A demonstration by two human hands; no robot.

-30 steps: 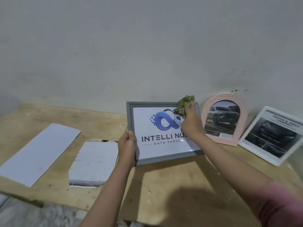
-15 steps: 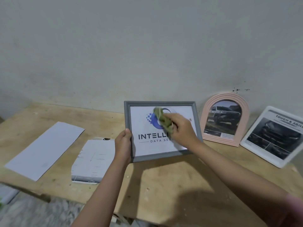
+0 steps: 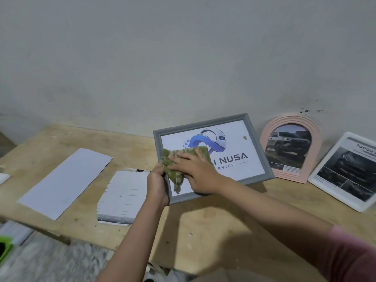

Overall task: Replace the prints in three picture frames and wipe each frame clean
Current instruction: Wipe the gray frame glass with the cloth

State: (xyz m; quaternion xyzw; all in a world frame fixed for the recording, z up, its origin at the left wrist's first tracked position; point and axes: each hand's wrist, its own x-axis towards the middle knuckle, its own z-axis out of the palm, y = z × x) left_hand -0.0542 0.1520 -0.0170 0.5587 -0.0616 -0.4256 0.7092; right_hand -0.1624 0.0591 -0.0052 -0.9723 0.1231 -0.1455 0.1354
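Grey moulding, thin and stiff, borders the picture frame being wiped; it holds a logo print reading "NUSA" and stands tilted on its lower edge near the back edge of the plywood tabletop, right of the middle. The left hand grips the frame's lower left corner, fingers curled round the edge. The right hand lies with fingers spread and nearly straight, pressing a green cloth flat against the left half of the glazing.

The frame is probably light and would slide or tip under a push, so the corner grip looks like the sound place to steady it; taking it by the moulding also keeps fingerprints off the pane. The glazing may be glass or acrylic, I cannot tell which; either way, gentle pressure seems wise. The cloth is soft and limp, and a small green scrap rests on the upper right of the pane.

Towards the right back corner, a pink arched frame and a white frame lean against the wall, both with car prints. Two loose sheets lie on the left half.
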